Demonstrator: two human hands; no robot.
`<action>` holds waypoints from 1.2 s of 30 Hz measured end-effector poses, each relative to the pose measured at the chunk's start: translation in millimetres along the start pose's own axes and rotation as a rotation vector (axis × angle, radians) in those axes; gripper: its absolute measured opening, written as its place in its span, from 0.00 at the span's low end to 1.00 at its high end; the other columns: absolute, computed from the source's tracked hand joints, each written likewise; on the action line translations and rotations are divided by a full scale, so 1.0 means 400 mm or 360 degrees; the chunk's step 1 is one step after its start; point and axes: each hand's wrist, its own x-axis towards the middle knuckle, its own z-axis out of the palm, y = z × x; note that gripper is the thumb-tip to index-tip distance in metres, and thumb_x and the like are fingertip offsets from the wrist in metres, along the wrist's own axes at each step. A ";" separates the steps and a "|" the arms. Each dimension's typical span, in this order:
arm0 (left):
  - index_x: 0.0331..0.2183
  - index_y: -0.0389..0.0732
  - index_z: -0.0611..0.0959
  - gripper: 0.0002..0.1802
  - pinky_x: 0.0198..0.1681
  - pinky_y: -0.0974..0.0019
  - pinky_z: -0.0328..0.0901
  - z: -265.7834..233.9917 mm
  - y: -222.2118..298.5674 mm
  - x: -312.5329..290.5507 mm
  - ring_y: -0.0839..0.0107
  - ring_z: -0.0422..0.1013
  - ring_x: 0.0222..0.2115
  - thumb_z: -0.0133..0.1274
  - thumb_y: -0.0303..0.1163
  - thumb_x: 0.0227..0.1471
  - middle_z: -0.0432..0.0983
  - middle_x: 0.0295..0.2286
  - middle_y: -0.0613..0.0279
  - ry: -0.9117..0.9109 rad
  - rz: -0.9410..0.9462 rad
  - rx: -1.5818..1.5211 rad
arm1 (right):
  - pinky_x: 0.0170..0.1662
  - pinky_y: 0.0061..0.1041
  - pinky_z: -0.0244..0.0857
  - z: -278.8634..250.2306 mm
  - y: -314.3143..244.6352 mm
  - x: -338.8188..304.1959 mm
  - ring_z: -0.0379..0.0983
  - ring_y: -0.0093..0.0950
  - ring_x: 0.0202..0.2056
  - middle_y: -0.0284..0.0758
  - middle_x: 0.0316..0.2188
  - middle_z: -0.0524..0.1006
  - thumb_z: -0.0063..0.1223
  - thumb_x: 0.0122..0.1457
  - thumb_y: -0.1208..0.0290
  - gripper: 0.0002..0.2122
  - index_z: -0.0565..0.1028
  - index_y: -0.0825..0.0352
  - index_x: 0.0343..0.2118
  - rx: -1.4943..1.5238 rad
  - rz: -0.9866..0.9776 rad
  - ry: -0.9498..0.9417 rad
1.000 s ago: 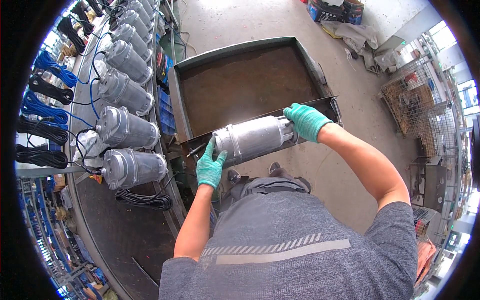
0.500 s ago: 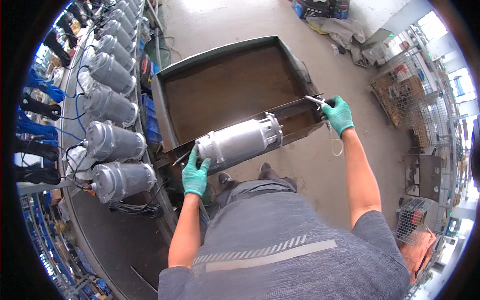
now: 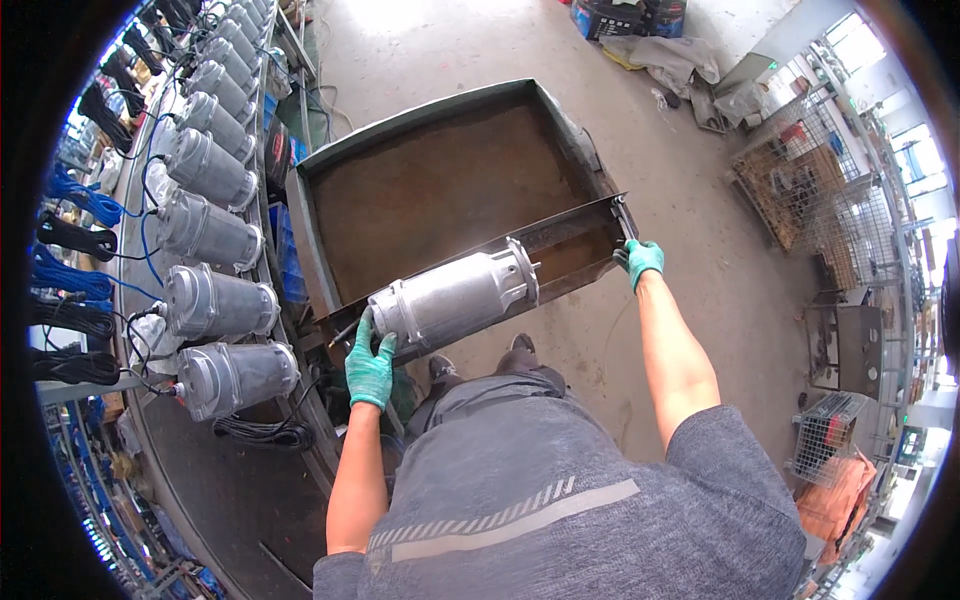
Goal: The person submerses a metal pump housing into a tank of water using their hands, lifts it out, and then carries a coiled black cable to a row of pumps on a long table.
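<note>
A silver, ribbed pump body lies on its side across the near edge of a dark metal tray. Its right end is flanged, with slots and a short shaft sticking out. My left hand, in a green glove, grips the left end, thumb on the near side; some fingers are hidden behind it. At the tray's right corner my right hand, also gloved in green, is closed around the lower end of a slim silver tool. A thin rod with a brass-coloured tip pokes out beside my left hand.
Left of me, several similar grey pumps stand in a row on a bench, with coiled black and blue cables. A wire-mesh cage and a small wire basket are on the right. Plastic sheeting lies at the far wall.
My right hand and the silver tool have come down to the tray's corner, the tool now more upright. The tray, pump body and left hand sit slightly further left in view.
</note>
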 end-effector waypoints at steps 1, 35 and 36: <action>0.68 0.57 0.67 0.39 0.50 0.54 0.71 0.003 0.000 -0.002 0.51 0.79 0.46 0.63 0.36 0.59 0.81 0.48 0.44 -0.0007 0.0002 0.0032 | 0.27 0.33 0.81 -0.009 0.007 0.003 0.80 0.35 0.25 0.45 0.31 0.80 0.55 0.64 0.79 0.07 0.70 0.73 0.42 -0.0006 0.0002 -0.0003; 0.35 0.39 0.87 0.23 0.42 0.55 0.74 -0.539 -0.717 -0.244 0.58 0.80 0.36 0.69 0.49 0.48 0.84 0.36 0.54 0.1431 -0.1377 -0.2045 | 0.59 0.43 0.70 0.405 -0.038 -0.239 0.74 0.38 0.56 0.39 0.58 0.76 0.45 0.70 0.53 0.24 0.71 0.62 0.62 -0.1523 0.0526 -0.1608; 0.34 0.42 0.87 0.18 0.40 0.57 0.76 -0.540 -0.663 -0.290 0.61 0.81 0.33 0.68 0.47 0.50 0.84 0.31 0.58 0.1395 -0.0912 -0.2482 | 0.61 0.44 0.69 0.400 -0.037 -0.218 0.73 0.40 0.58 0.40 0.59 0.75 0.45 0.70 0.54 0.25 0.70 0.63 0.64 -0.1418 0.0666 -0.1662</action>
